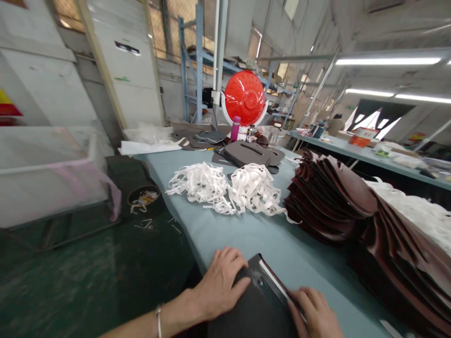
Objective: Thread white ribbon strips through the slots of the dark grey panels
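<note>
One blue-grey worktable [246, 239] runs beside a green floor [88, 267].

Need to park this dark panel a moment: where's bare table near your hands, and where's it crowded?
Bare blue-grey tabletop lies between the white trimmings and your left hand, beside the stacked brown panels. Crowded: those stacks and the dark grey pieces beyond.

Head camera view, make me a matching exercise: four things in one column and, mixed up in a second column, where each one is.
Things:
1. left hand
2. white strips
3. pink bottle
4. brown pieces

Places:
A. stacked along the right of the table
B. in front of the red fan
C. resting on the dark panel
D. in tangled heaps mid-table

Pairs: 1C, 2D, 3B, 4A
</note>
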`<state>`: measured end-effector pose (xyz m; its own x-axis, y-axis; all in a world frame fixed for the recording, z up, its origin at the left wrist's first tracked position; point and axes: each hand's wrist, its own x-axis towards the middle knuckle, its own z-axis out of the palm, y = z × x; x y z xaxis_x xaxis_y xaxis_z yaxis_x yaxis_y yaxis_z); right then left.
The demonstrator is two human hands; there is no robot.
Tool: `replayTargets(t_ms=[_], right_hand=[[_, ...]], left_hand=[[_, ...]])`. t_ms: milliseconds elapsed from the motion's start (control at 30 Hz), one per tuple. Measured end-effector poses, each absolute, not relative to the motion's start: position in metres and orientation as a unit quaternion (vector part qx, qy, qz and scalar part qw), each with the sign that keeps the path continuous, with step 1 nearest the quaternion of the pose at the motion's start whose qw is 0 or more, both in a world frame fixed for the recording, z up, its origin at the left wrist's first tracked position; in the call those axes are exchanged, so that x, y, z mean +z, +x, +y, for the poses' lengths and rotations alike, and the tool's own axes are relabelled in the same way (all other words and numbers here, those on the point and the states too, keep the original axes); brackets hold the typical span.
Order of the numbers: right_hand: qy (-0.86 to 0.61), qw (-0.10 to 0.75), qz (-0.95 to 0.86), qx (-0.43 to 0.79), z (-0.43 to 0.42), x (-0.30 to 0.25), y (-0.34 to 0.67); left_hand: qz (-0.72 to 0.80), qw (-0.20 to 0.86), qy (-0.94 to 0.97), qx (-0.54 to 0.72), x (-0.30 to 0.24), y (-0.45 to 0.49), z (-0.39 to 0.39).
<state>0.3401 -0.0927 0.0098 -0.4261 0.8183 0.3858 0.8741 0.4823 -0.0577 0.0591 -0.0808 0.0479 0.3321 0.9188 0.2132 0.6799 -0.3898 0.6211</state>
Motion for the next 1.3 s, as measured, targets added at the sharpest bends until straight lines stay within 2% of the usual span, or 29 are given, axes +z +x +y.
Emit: replayTargets(t_ms=[200, 400, 567, 733, 967, 1067, 1167, 1233, 1300], right_hand=[[-0.519, 0.214, -0.828, 0.008, -0.006, 0.040, 0.200], [-0.528, 0.258, -0.809, 0.014, 0.063, 0.038, 0.131], [-0.546, 0.309, -0.778, 0.041, 0.037, 0.031, 0.166], [-0.620, 0.416, -0.644, 0.164, -0.032, 0.034, 0.244], [-0.681, 0.478, -0.484, 0.271, -0.098, 0.052, 0.311], [-0.673, 0.500, -0.462, 0.288, -0.107, 0.055, 0.309], [-0.656, 0.513, -0.462, 0.307, -0.105, 0.057, 0.293], [-0.633, 0.516, -0.476, 0.326, -0.103, 0.058, 0.281], [-0.620, 0.527, -0.475, 0.335, -0.106, 0.058, 0.277]], left_hand=[[0.617, 0.064, 0.684, 0.383, 0.035, 0.022, -0.016], [0.604, -0.030, 0.703, 0.373, 0.028, 0.016, 0.026], [0.614, -0.048, 0.728, 0.300, 0.014, 0.009, 0.050], [0.630, -0.026, 0.722, 0.284, 0.005, 0.005, 0.058], [0.652, 0.004, 0.700, 0.292, 0.012, 0.013, 0.055], [0.662, -0.015, 0.666, 0.344, 0.028, 0.033, 0.035], [0.538, -0.018, 0.747, 0.390, 0.043, 0.072, -0.001], [0.388, 0.013, 0.869, 0.308, 0.047, 0.100, -0.022], [0.319, 0.027, 0.915, 0.244, 0.045, 0.118, -0.030]])
